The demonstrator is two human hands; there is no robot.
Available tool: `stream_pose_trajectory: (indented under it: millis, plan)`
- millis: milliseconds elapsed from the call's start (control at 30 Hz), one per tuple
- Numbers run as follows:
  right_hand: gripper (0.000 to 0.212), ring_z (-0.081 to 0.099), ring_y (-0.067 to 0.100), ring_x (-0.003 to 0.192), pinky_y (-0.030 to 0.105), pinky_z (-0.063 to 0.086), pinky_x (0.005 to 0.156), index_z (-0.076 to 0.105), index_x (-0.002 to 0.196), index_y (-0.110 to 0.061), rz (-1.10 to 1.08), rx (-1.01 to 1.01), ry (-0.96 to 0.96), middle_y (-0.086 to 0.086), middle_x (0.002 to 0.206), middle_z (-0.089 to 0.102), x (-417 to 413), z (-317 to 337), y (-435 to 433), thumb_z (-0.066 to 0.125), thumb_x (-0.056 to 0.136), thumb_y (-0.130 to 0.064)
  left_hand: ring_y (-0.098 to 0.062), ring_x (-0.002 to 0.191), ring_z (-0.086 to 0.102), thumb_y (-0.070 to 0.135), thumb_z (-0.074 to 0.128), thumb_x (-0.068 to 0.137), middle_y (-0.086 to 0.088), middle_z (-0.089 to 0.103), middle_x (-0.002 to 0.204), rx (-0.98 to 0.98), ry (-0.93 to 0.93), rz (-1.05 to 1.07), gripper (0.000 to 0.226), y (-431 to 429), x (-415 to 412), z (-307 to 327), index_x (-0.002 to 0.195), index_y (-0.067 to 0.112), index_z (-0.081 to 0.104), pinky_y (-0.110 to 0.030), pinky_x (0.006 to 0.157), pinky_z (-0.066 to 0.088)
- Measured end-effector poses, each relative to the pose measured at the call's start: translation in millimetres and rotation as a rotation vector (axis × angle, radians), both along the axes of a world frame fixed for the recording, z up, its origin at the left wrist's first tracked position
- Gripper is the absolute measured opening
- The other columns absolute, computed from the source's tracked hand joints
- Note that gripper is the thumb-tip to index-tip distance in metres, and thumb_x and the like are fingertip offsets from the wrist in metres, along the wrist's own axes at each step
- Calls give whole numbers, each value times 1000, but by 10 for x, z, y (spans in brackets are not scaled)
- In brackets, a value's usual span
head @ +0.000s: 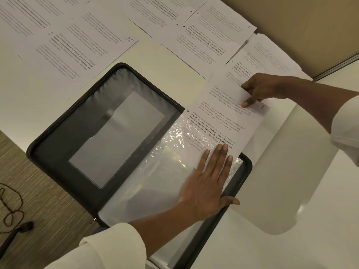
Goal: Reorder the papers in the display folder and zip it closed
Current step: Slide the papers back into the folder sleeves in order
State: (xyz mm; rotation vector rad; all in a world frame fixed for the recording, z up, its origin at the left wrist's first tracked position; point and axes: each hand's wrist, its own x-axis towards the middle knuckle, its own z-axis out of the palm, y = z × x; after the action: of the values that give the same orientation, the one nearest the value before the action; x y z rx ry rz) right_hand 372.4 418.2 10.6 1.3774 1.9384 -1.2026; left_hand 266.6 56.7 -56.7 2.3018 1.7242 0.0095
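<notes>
Display folder point(64, 131) is showing a black-brown border and a grey inner panel. Papers point(219, 101) are reading white with black print, some lines bold. Table point(281, 191) is appearing off-white. Floor point(48, 191) is showing brown-grey streaks. Cuffs point(108, 249) are reading cream.

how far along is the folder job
Early. Done: folder open, papers spread over the table. In hand: right hand feeds sheet 1 into a clear sleeve that the left hand presses flat. Left: the other sheets, sheet 10 included, then zipping shut.
</notes>
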Motion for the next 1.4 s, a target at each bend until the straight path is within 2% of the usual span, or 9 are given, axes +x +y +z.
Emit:
stream_pose_trajectory:
  millis: [100,200,400,667,933,1067,1167,1300,1400]
  plan:
    - [32,76,11,84,20,57,69,80,104,-20,36,-33,33,-4,90,81,-43,-4,-78,91,77,-7,-40,160,-23,85,21,97,-23,-22,173,4,0,6,110,7,9,-7,168,5,-7,-58,131,7]
    - [29,71,7,72,17,55,67,80,99,-23,62,-46,67,-7,73,73,-84,-26,-149,92,76,-10,-39,160,-23,85,21,97,-22,-23,173,7,3,-1,110,21,18,-6,168,6,-7,-58,131,6]
    - [29,74,10,91,18,54,74,79,103,-27,109,-74,123,-13,96,80,-151,-46,-336,91,78,-19,-40,161,-22,87,23,96,-21,-21,174,22,-1,-6,112,38,15,-18,168,6,-5,-57,131,7]
    - [37,73,19,104,31,58,87,78,112,-21,-20,-29,180,-6,111,78,-116,-116,-331,91,79,-28,-40,161,-18,82,24,99,-25,-19,173,28,-86,64,110,-39,-108,65,167,0,-2,-57,131,12]
    - [36,76,23,106,41,62,92,78,119,-16,-44,-91,233,1,110,80,-149,-122,-274,86,84,-15,-40,162,-13,86,25,97,-23,-15,174,8,-56,145,113,-170,-318,-10,167,1,1,-59,130,16]
    - [26,71,6,74,22,55,63,79,109,-18,-8,-120,233,-12,75,76,-224,-107,-372,85,85,-14,-40,163,-9,85,26,97,-22,-11,175,23,-52,180,111,-206,-340,-32,168,2,5,-59,130,17]
    - [31,76,12,95,25,58,73,79,115,-18,-1,-174,221,-6,99,81,-267,-105,-477,86,85,-18,-40,164,-4,85,29,97,-22,-5,176,31,-66,211,111,-241,-353,-81,168,1,10,-58,130,19]
    - [30,71,14,85,31,56,72,80,113,-17,0,-235,223,-6,85,76,-352,-141,-691,87,84,-18,-40,164,2,85,33,96,-22,0,176,52,-63,215,112,-285,-336,-150,167,0,15,-58,130,18]
    - [41,73,17,97,34,60,83,77,124,-19,0,-257,237,-4,104,79,-407,-164,-859,86,85,-24,-40,163,3,85,33,97,-21,1,176,54,-57,218,111,-291,-326,-169,167,1,16,-58,130,17]
